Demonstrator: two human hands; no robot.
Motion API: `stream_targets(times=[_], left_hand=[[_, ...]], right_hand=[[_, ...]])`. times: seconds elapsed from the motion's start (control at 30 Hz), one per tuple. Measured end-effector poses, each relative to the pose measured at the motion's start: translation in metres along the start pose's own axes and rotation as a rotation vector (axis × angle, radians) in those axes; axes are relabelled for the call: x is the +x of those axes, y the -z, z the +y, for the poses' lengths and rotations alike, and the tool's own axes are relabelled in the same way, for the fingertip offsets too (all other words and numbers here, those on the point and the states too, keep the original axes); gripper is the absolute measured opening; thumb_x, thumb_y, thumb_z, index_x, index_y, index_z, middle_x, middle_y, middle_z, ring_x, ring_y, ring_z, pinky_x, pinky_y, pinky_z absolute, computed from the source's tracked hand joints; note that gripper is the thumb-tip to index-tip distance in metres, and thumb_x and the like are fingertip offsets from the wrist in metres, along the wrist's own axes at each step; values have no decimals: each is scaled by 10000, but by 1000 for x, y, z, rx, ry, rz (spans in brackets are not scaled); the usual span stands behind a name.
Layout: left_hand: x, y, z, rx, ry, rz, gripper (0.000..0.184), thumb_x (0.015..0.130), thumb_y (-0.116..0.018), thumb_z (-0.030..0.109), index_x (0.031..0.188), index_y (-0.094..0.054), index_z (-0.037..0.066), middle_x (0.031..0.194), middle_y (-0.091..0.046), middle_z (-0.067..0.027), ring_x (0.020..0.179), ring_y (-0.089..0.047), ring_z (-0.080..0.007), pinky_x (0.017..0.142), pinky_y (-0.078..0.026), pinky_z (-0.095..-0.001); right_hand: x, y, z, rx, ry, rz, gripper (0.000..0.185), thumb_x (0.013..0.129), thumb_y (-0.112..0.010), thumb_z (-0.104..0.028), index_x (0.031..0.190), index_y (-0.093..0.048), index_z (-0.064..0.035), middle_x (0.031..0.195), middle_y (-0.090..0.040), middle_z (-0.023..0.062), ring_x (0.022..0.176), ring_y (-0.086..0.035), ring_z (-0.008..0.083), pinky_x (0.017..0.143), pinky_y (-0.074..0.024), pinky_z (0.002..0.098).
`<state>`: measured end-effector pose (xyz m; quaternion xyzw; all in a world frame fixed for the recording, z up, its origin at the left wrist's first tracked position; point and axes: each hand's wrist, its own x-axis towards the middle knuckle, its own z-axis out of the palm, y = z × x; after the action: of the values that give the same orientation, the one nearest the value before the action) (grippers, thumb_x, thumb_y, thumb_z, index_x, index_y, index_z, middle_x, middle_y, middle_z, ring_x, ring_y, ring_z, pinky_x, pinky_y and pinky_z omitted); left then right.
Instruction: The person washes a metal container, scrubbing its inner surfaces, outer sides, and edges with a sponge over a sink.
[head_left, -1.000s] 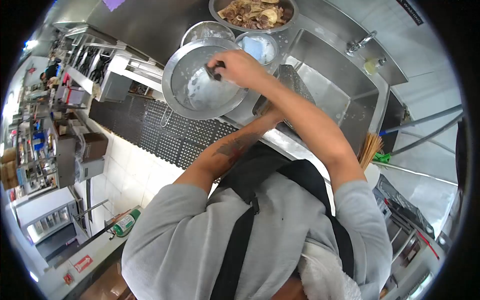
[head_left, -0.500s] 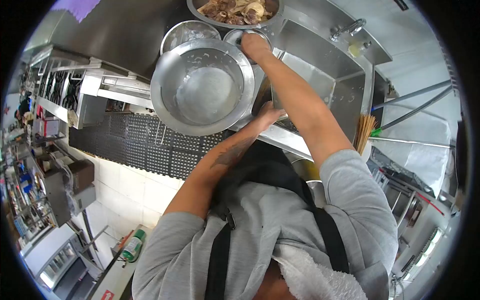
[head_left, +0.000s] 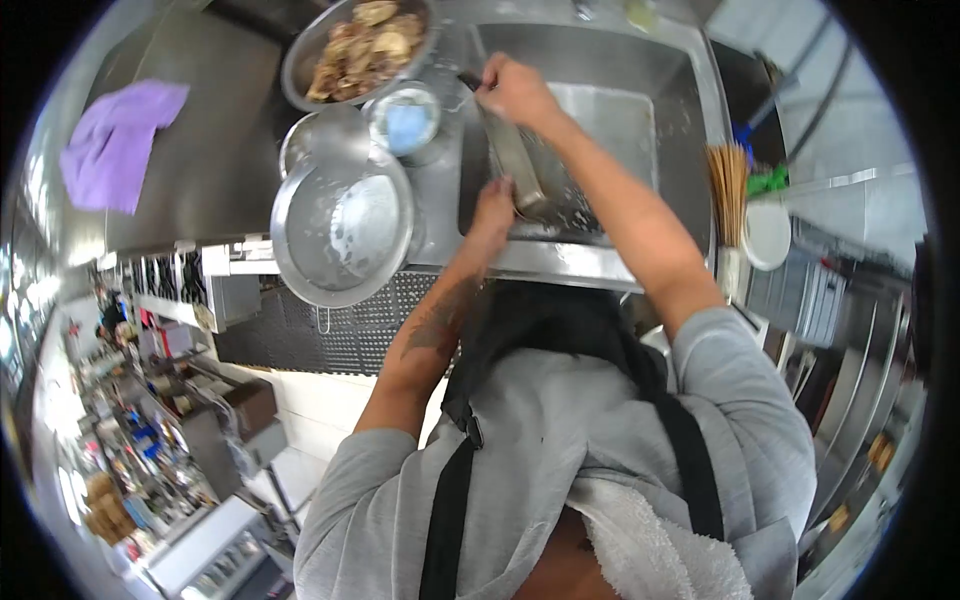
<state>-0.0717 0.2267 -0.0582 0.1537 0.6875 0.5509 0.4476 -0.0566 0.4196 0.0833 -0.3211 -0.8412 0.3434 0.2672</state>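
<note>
Sink (head_left: 640, 60) of smooth grey steel is the biggest thing before the person, rectangular, with wet specks on its inside. At far left, the steel worktop (head_left: 205, 180) has a dull brushed surface, and a purple cloth (head_left: 125, 140) with soft folds lies on it. Between them is a wide round metal bowl (head_left: 283, 240), with flat rim and whitish wet patches inside. Behind it, another metal bowl (head_left: 295, 75) carries brown and yellowish food (head_left: 365, 50) in rough, uneven pieces. A long, narrow metal piece (head_left: 515, 165), with straight edges and a dull shine, stands tilted in the left part of the sink; I cannot tell if its lower end touches the bottom. Just beside the sink is a small round bowl (head_left: 435, 110), with a pale blue sponge (head_left: 408, 128) in it.

Both arms reach forward with elbows bent. The left hand (head_left: 493, 208) holds the metal piece near its lower end, fingers along the side. The right hand (head_left: 517, 92) is at the upper end, with fingers bent and narrow; a small dark piece (head_left: 469, 80) shows at its fingertips, but I cannot tell whether it is gripped.
</note>
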Motion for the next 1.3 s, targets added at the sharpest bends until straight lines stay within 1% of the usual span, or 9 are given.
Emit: stream_targets(times=[0.2,0.37,0.47,0.53,0.87,0.97,1.1,1.2,1.3], left_hand=[[17,-57,51,-83,-197,120,309,1118,-488,228,971,-668,25,838,-628,16,761,-522,-90,704,-459,-304],[30,-88,75,-16,-262,1,363,1120,-485,255,918,-684,27,806,-653,-3,731,-543,-91,665,-467,-294],[36,-97,80,179,-273,1,356,1113,-492,260,936,-688,21,824,-677,-25,722,-579,-101,657,-486,-300],[44,-106,95,-86,-152,23,341,1107,-498,259,961,-681,10,840,-685,-39,694,-581,-112,646,-490,-307],[57,-73,98,-82,15,242,216,1073,-570,188,1063,-673,-2,959,-703,-89,803,-674,-205,676,-560,-374],[50,-68,95,99,-25,234,222,1050,-615,232,1098,-660,21,969,-721,-95,746,-675,-214,589,-542,-374],[68,-57,82,-61,-4,271,271,1075,-548,245,1138,-666,10,980,-713,-132,777,-697,-253,630,-556,-392],[45,-71,97,66,35,353,205,1052,-603,212,1080,-668,20,955,-724,-98,770,-686,-215,618,-555,-377],[68,-43,78,130,-39,330,204,1051,-602,202,1088,-672,14,952,-725,-101,767,-691,-219,621,-566,-371]], right_hand=[[-104,72,68,-60,-168,-31,270,899,-577,-108,1113,-739,-76,1134,-733,166,949,-702,405,870,-577,451],[-136,45,110,-322,368,288,280,880,-617,-179,1107,-734,-65,1096,-744,163,924,-732,377,836,-599,481],[-97,62,127,-191,-8,-38,329,901,-593,-171,1183,-694,-37,1239,-692,198,1031,-716,371,877,-594,472],[-131,34,107,-272,447,359,347,919,-583,-195,1218,-667,-40,1165,-723,208,1002,-727,391,810,-612,480],[-165,-6,104,107,176,429,321,901,-586,-113,1202,-680,-50,1015,-742,212,881,-735,405,803,-604,525],[-134,33,105,54,-255,-100,330,935,-553,-126,1220,-664,-4,1099,-727,241,982,-720,419,855,-588,520],[-159,-9,82,95,183,430,285,995,-528,-168,1162,-702,-15,1021,-726,244,831,-716,438,738,-593,534],[-120,32,87,74,-249,-142,311,961,-523,-148,1190,-675,-3,1088,-718,270,951,-726,425,853,-589,526],[-149,-15,89,101,0,123,289,970,-536,-184,1140,-687,-5,1044,-713,279,900,-730,418,813,-590,528]])
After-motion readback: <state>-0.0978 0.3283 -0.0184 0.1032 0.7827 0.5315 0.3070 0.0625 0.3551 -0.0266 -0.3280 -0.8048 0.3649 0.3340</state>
